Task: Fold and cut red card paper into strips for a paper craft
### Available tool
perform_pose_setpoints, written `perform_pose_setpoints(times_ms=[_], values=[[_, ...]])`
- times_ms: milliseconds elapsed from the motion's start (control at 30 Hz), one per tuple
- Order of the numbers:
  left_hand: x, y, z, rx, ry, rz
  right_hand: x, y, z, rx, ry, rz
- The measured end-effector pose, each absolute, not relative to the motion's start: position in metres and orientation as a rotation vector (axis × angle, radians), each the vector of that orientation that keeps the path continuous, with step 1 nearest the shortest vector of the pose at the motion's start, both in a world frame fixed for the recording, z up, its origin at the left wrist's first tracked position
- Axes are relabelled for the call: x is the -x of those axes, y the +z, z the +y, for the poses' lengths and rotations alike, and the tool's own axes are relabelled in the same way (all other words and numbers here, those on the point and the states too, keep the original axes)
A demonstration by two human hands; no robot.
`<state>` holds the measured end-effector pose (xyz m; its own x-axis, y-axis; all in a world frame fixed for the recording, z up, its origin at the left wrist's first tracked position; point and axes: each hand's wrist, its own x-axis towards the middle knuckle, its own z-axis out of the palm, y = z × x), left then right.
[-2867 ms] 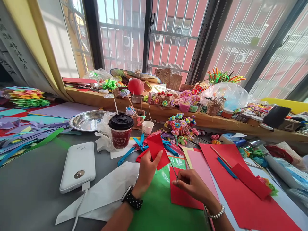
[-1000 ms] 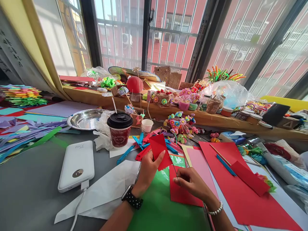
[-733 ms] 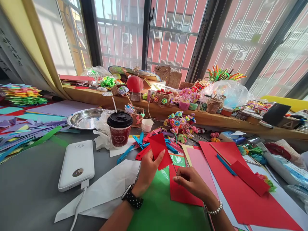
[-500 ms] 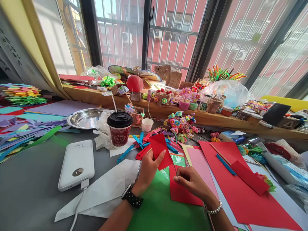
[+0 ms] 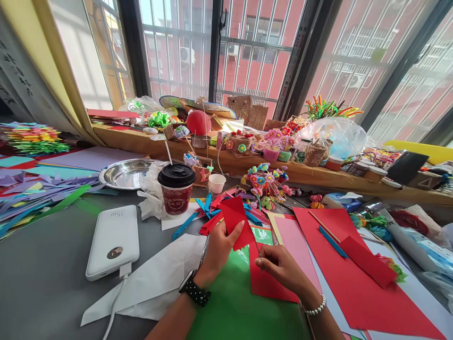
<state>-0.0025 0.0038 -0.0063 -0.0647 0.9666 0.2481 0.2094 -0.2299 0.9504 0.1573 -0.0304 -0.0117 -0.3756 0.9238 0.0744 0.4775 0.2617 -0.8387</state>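
My left hand pinches a folded piece of red paper between thumb and fingers, holding it above the green sheet. Just right of it, my right hand is closed on a thin dark metal tool that looks like a pair of scissors. Its tip lies close to the red paper's lower right edge; whether they touch is unclear. Beneath my right hand lies another red sheet on the green one. Most of the tool's handle is hidden by my fingers.
A lidded drink cup, a paper cup and blue and red paper strips stand or lie beyond my hands. At left are a white power bank and a metal dish. Large red paper covers the right.
Almost nothing differs. Both hands keep their places and grips, and the red paper stays where it was; the view has shifted only very slightly.
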Motion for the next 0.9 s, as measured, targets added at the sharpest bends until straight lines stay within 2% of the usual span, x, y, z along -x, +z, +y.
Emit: perform_pose_setpoints(times_ms=[900], values=[[0.0018,-0.0123,0.0044,-1.451,1.291,1.192,-0.1560,-0.0142,-0.0291,1.247,0.988,-1.964]])
